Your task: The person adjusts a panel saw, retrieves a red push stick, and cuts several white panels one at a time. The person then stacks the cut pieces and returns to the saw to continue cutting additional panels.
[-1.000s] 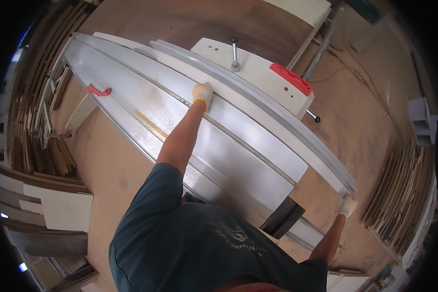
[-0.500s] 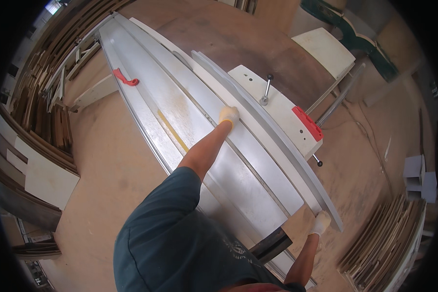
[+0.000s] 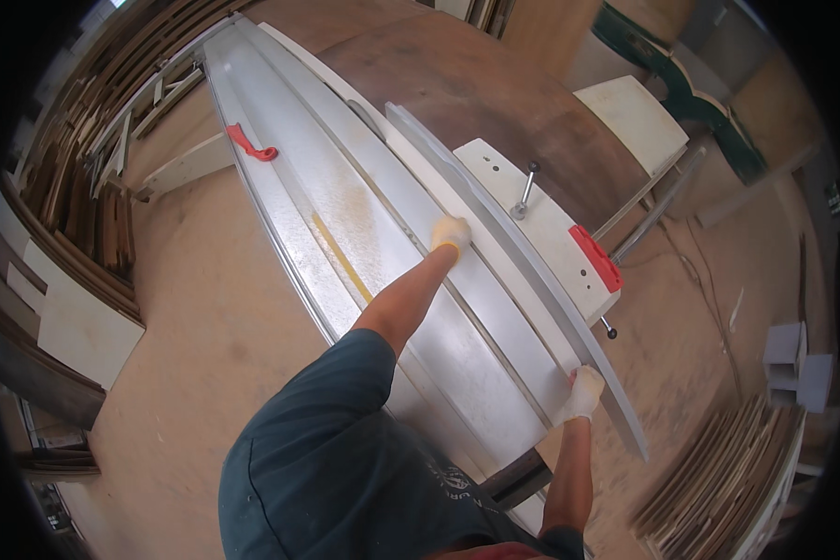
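A long, narrow white board (image 3: pixel 509 271) lies on the metal bed of a sliding table saw (image 3: pixel 345 201), alongside a long grey fence (image 3: pixel 555 294). My left hand (image 3: pixel 451 235), in a pale knitted glove, presses on the board's left edge near its middle, fingers curled in. At the board's near end is my right hand (image 3: pixel 581 392), gloved the same way, with its fingers closed around that end. The undersides of both hands' fingers are hidden. Farther up the strip, a thin grey curved piece (image 3: pixel 364 117) stands beside the board.
A red handle-shaped piece (image 3: pixel 252 145) rests on the bed's far left. Right of the fence is a white plate (image 3: pixel 532 219) with a ball-ended lever (image 3: pixel 525 191) and a red block (image 3: pixel 595 259). Stacked wood strips (image 3: pixel 719 476) stand at lower right; a white panel (image 3: pixel 89 317) is at left.
My right hand has moved forward and left, and the board's near end has gone forward with it along the fence. My left hand stays on the board; the whole view has shifted slightly.
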Demonstrator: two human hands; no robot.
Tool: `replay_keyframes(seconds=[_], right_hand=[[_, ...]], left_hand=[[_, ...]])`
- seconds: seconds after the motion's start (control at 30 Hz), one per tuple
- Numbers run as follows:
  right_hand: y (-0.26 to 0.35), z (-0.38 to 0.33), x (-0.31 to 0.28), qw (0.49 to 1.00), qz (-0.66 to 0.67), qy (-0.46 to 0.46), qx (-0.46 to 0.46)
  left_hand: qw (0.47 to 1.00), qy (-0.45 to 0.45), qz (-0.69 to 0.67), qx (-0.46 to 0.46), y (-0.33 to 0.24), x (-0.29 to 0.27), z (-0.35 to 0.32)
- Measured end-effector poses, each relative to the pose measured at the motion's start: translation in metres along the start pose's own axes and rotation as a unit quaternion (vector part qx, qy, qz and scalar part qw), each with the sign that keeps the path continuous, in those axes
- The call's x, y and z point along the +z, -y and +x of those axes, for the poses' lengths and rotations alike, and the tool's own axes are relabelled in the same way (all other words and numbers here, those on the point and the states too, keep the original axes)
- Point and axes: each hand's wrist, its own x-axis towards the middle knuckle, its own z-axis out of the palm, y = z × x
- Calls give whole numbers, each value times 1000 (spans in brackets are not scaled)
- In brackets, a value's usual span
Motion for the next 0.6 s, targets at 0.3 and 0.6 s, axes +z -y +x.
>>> replay_keyframes(seconds=[0.3, 0.6], right_hand=[[52, 12, 124, 992, -15, 126, 27], [72, 35, 202, 959, -116, 234, -108]], left_hand=[[1000, 11, 8, -13, -7, -7, -9], [997, 65, -26, -14, -5, -17, -11]])
